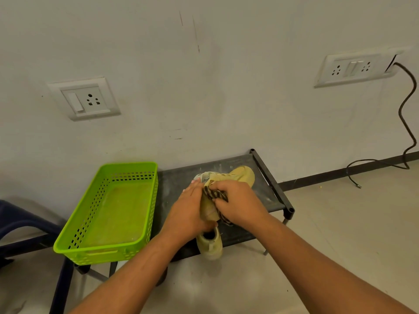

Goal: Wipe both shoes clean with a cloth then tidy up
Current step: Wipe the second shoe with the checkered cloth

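A pale scuffed wall backs a low dark rack on the grey floor; a green perforated basket sits on the rack's left end; the near shoe, tan, lies mid-rack with its heel over the near edge; the far shoe lies behind it, towards the wall; the hands are close together on the near shoe; the left hand grips its left side, thumb across it; the right hand clutches a striped cloth against its top; a black cable hangs at the far right.
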